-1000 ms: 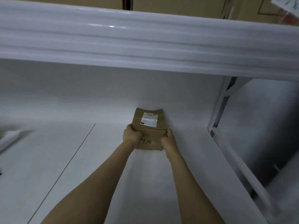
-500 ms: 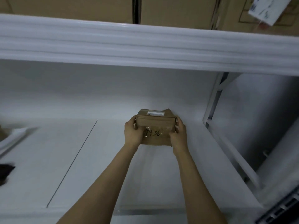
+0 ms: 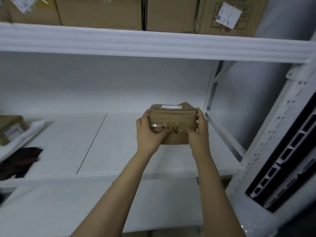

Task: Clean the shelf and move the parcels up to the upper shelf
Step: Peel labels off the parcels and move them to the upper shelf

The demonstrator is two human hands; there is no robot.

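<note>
In the head view, the main risk lies above you. The upper shelf shows large cartons packed side by side along its front, and no free gap can be seen from here, so the parcel could be pushed against them and left hanging over the lip. From there it would likely tip back toward you. The deep front beam of that shelf also stands between the parcel and its place, and lifting too close could knock the parcel's top edge against it. Your thumbs press on glossy tape, which may be slippery, and a creased flap at the far right corner could snag. A paper tag dangles in front of the right-hand carton and could catch too.

The parcel sits between your hands, over the right part of the lower shelf, near the white upright. Its underside is hidden, so you cannot tell whether it has cleared the board. Your left hand clasps its left end and your right hand its right end. The fingers of both curl round the sides, thumbs across the near face beside the handwritten marking.
</note>
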